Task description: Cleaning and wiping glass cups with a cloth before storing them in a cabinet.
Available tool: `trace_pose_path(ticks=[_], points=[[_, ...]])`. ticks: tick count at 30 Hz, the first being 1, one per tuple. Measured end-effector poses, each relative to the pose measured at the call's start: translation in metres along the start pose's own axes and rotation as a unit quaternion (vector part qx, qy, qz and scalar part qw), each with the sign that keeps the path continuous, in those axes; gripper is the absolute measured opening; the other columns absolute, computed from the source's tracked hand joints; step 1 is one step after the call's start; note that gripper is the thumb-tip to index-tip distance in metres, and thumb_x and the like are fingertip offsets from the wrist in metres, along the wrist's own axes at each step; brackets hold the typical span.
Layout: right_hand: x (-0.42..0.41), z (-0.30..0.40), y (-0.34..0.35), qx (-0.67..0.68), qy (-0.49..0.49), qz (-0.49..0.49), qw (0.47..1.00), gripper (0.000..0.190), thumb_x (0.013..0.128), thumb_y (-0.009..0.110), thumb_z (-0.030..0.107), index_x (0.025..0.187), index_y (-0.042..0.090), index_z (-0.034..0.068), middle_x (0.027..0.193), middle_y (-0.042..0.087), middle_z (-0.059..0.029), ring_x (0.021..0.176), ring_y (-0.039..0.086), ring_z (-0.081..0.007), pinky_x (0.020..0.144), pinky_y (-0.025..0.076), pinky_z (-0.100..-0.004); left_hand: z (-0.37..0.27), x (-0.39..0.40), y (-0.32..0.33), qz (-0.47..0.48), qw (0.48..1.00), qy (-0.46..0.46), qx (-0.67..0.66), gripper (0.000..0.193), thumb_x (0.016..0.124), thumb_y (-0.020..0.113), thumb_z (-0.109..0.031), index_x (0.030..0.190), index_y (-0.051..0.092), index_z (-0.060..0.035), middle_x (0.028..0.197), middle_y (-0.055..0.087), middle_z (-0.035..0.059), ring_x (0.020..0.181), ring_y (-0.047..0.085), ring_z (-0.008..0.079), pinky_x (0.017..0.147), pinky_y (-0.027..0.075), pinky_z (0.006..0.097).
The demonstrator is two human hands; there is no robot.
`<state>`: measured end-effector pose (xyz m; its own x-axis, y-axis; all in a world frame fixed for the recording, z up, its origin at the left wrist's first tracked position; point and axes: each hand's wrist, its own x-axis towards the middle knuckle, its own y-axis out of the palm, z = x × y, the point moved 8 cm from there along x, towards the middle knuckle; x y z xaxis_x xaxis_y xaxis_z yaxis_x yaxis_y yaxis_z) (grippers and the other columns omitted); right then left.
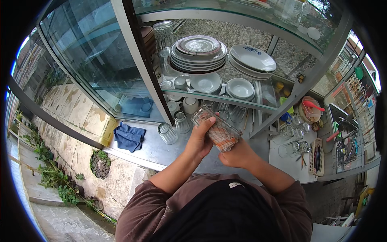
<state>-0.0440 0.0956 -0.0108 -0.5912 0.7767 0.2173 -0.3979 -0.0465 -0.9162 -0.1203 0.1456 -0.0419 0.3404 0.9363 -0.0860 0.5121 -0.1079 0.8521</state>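
A clear glass mug or tumbler (202,116) lies tilted in my left hand (199,137), whose thumb presses on its side. An orange-and-white checked cloth (223,136) fills part of the glass and bunches out at its lower right end. My right hand (237,153) is closed on that cloth at the glass's mouth; its fingertips are hidden. Just left of my hands, ribbed drinking glasses (167,133) stand upside down on the metal counter (151,154). White cups (190,105) and more glasses stand behind, under the glass shelf.
A glass shelf (217,98) edges the space before me, with stacked plates (198,59), oval dishes (252,59) and bowls (240,88). A blue cloth (129,136) lies at left. Several glasses (289,131) and a cutlery basket (317,157) stand at right, beyond a slanting metal frame post (296,93).
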Motion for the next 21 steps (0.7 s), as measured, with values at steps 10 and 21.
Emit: trace_pose_path(ticks=[10,21], points=[[0.004,0.023,-0.026,0.291,-0.092,-0.027,0.952,0.077,0.068,0.056,0.024,0.137,0.027,0.002,0.141,0.032,-0.0122,0.129,0.030,-0.0276,0.106,0.022,-0.0400,-0.011,-0.005,0.035,0.120,0.993,-0.013,-0.008,0.055,0.074,0.067,-0.015,0.122,0.039,-0.0086,0.112,0.050,0.0092,0.106,0.052,0.0265,0.091,0.045,0.0441],[0.007,0.011,-0.035,0.746,-0.067,-0.050,0.661,0.083,0.075,0.060,0.045,0.139,0.024,0.006,0.143,0.029,-0.0069,0.132,0.025,-0.0219,0.108,0.018,-0.0367,-0.015,-0.003,0.062,0.158,0.987,-0.018,-0.011,0.059,0.074,0.067,-0.027,0.125,0.040,-0.0113,0.113,0.052,0.0090,0.107,0.051,0.0318,0.094,0.040,0.0497]])
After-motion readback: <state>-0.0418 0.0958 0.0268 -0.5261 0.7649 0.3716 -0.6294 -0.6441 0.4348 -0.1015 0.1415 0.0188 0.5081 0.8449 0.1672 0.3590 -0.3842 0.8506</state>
